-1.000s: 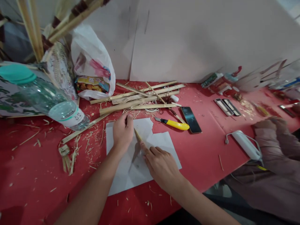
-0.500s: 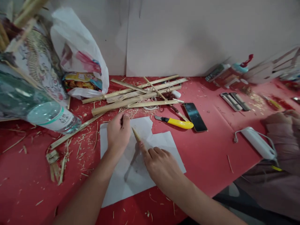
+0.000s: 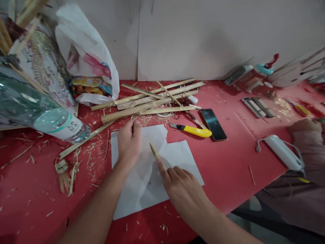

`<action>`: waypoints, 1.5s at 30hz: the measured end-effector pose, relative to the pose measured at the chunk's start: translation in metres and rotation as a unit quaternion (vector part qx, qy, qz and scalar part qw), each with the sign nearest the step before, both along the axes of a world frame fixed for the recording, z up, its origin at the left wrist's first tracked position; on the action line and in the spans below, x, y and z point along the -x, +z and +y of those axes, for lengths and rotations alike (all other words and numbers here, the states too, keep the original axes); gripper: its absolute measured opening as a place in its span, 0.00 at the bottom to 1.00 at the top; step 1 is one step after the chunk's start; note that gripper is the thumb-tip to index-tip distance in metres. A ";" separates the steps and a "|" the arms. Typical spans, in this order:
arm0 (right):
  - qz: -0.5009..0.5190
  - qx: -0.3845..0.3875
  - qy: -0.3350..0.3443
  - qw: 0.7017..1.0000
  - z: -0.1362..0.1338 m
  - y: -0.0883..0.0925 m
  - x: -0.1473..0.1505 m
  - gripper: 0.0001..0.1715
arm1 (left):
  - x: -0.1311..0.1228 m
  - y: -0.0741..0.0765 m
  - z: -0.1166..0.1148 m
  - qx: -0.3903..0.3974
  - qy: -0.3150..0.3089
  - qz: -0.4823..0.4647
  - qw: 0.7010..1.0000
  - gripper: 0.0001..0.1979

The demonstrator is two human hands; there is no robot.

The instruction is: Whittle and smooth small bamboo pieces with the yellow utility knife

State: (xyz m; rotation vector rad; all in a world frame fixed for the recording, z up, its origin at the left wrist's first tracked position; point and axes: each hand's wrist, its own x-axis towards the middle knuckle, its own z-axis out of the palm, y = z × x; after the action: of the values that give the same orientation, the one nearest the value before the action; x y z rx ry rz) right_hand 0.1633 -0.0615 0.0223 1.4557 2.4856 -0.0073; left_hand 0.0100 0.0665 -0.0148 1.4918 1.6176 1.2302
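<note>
A white sheet of paper [image 3: 175, 157] with a torn top edge lies on the red table [image 3: 228, 162]. My left hand [image 3: 129, 142] rests flat on its upper left part, fingers closed and pressing it down. My right hand [image 3: 184, 189] holds a short pointed bamboo stick [image 3: 154, 152] and its tip points up and away over the paper. A yellow utility knife [image 3: 194, 130] lies just beyond the paper, next to a black phone [image 3: 213, 124].
Split bamboo strips [image 3: 149, 101] are piled at the back, shavings scattered to the left. A water bottle [image 3: 43, 117] lies at left beside a white plastic bag [image 3: 86, 57]. Another person's sleeve [image 3: 309, 142] and a white device [image 3: 281, 152] are at right.
My right hand with the bamboo stick has slid a little to the right and nearer to me over the paper. My left hand stays pressed on the sheet. The camera view shifted slightly.
</note>
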 end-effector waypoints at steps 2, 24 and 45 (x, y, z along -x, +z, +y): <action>0.004 -0.001 -0.009 1.000 -0.001 0.000 0.002 0.41 | 0.000 0.000 0.000 0.004 -0.012 0.013 1.000 0.15; 0.042 0.041 -0.037 0.998 0.004 0.005 0.011 0.38 | 0.000 0.000 0.000 -0.013 0.005 0.002 1.000 0.13; 0.107 0.089 -0.136 0.981 -0.004 0.006 0.023 0.32 | -0.001 -0.003 0.001 -0.016 0.012 -0.005 1.000 0.13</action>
State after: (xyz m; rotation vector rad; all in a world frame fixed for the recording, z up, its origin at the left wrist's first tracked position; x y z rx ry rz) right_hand 0.1404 -0.0652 0.0282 1.7817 2.3474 -0.4486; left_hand 0.0110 0.0675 -0.0179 1.4868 1.6207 1.2795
